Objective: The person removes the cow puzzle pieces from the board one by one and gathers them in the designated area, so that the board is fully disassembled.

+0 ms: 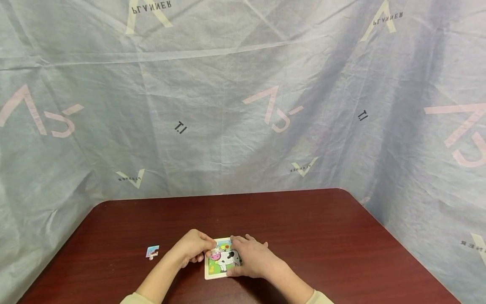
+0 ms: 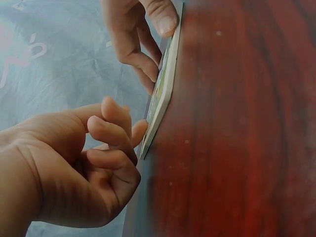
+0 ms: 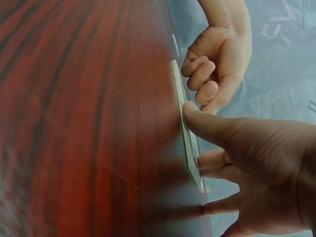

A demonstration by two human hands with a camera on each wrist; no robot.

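Note:
A jigsaw puzzle (image 1: pixel 224 268) in a pale frame, with a black-and-white cow on green, lies on the table below the middle of the head view. At its upper left corner, my left hand (image 1: pixel 194 247) pinches a puzzle piece between thumb and index finger; the fingers mostly hide that piece. The other left fingers curl inward, as the left wrist view shows. My right hand (image 1: pixel 255 256) rests over the puzzle's right side with fingers spread. Its thumb (image 3: pixel 200 117) presses on the near rim of the frame. A loose puzzle piece (image 1: pixel 152 252) lies left of my left hand.
The dark red wooden table (image 1: pixel 322 236) has rounded far corners. Grey cloth (image 1: pixel 220 139) with printed letters and logos hangs behind it and on both sides.

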